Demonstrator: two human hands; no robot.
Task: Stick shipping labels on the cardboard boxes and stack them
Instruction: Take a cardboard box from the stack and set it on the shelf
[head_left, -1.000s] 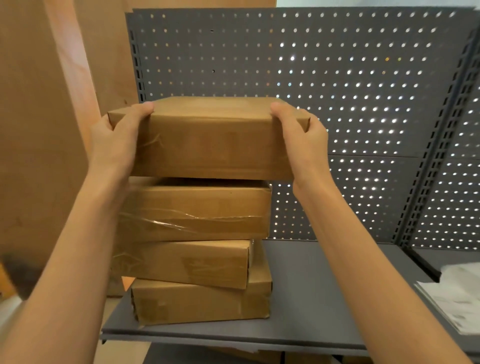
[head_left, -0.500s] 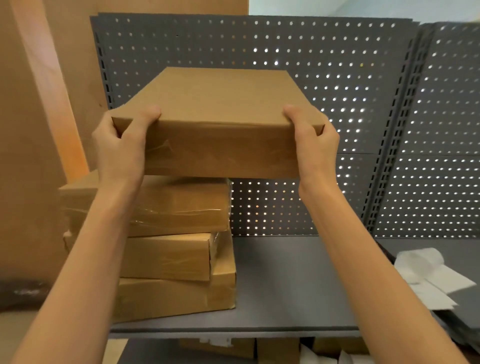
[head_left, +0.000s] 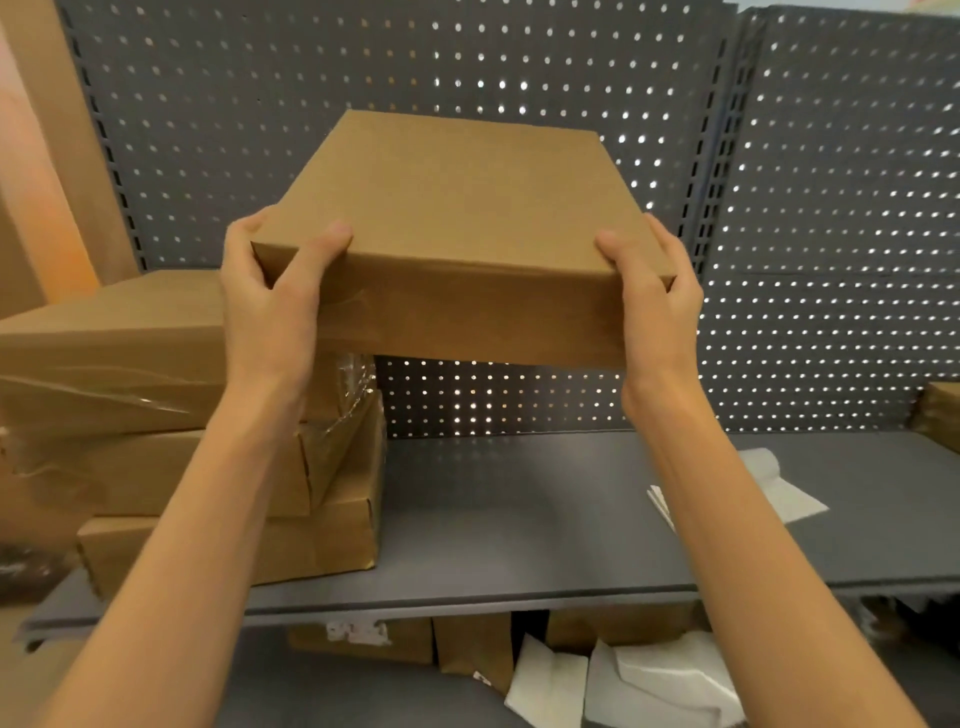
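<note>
Box (head_left: 457, 208) held flat in the air, right of the stack (head_left: 171, 415).
Left hand (head_left: 270, 306) and right hand (head_left: 657, 306) grip its near corners, fingers curled over the edges; its long axis seems to run away toward the pegboard (head_left: 831, 208), above the shelf (head_left: 519, 535).

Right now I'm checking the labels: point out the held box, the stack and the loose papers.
Held box (head_left: 457, 208), head view, bare top face.
Stack (head_left: 104, 332), head view, top box.
Loose papers (head_left: 779, 493), head view, white sheet.

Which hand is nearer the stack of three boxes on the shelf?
Left. The left hand grips the held box at its corner, just above the stack; the right hand grips the opposite corner, away from it.
</note>
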